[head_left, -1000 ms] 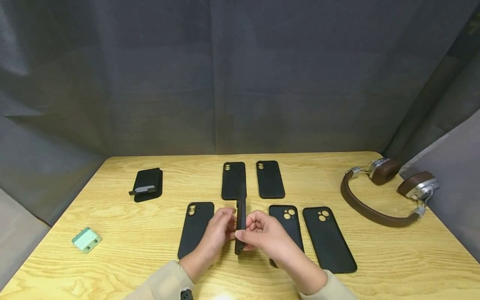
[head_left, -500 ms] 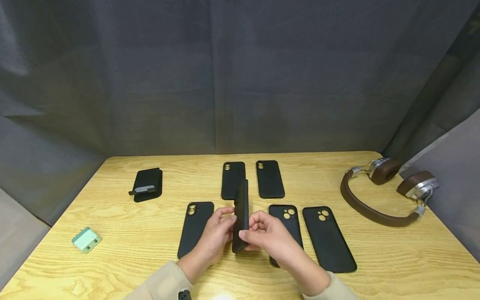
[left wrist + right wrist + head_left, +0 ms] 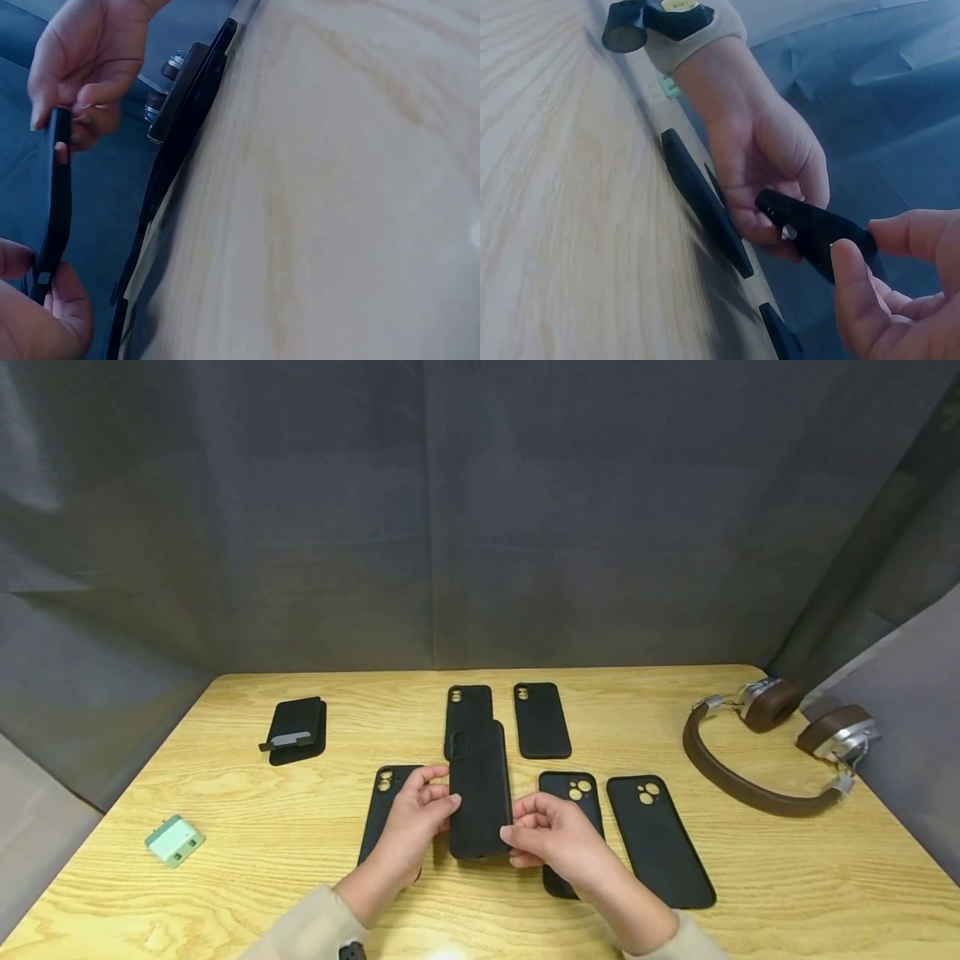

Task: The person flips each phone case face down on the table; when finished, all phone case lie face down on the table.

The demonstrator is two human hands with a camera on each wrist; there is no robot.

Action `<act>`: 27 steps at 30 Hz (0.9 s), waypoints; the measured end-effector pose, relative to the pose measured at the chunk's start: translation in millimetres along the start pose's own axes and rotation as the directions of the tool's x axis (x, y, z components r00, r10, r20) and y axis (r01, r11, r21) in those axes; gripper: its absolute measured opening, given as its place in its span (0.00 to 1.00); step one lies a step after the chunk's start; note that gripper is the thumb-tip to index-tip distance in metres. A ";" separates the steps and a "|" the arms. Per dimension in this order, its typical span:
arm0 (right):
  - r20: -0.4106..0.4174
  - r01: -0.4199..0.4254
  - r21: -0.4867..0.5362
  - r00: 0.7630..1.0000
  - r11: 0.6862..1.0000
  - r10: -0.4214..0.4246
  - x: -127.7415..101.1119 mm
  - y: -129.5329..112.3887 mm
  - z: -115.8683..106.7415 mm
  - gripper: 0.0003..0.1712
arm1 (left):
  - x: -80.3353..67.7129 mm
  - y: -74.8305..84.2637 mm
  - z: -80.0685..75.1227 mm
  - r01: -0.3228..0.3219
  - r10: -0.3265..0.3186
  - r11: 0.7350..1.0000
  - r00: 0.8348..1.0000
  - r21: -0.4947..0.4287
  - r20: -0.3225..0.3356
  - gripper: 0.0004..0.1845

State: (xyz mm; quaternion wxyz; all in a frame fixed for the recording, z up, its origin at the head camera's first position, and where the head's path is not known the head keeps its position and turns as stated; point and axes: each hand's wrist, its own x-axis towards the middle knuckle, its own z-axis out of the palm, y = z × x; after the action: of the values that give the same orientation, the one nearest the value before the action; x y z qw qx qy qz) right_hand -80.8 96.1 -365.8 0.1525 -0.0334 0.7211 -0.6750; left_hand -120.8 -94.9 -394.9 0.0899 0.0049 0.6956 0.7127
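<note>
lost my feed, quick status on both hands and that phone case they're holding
Left hand and right hand both pinch the black phone case, held above the table, back side up. Five more cases lie flat around it. Nothing blocking.

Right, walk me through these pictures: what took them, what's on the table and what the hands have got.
There is no machine here: a person works with two bare hands and wears three cameras. The wide picture comes from the head, looking down at a wooden table. The two close, tilted pictures come from cameras on the left and right wrists.

Between them the left hand and right hand hold one black phone case above the table, each pinching a long edge. The left wrist view shows that grip edge-on, the right wrist view from the other side.

Five more black cases lie flat: two behind, one by the left hand and two by the right hand. Also there: a black wallet-like item far left, a small mint-green charger and brown headphones on the right.
</note>
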 end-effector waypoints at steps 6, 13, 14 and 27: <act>0.002 -0.038 -0.032 0.999 0.999 0.038 0.0 4.2 -3.5 0.25 | -2.4 1.4 -5.4 -0.015 0.015 1.000 1.000 0.014 0.012 0.24; 0.018 -0.083 -0.080 0.996 0.993 0.085 1.2 9.8 -3.7 0.33 | -3.4 -1.8 -7.7 0.002 -0.004 0.997 1.000 0.077 0.030 0.25; 0.020 -0.088 -0.080 0.996 0.993 0.090 1.5 10.7 -3.5 0.34 | -3.6 -2.6 -7.8 0.000 -0.003 0.996 1.000 0.092 0.030 0.25; 0.022 -0.150 -0.099 0.988 0.984 0.153 3.4 18.8 -3.0 0.36 | -7.2 -2.7 -10.9 -0.034 -0.011 0.938 0.992 0.345 0.125 0.27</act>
State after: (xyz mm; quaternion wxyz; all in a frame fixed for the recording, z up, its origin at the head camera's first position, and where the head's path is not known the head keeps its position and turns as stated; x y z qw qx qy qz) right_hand -81.9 99.7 -384.8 0.2120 0.0044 0.7510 -0.6253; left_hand -114.9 -106.6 -397.0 0.1269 0.0694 0.8030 0.5782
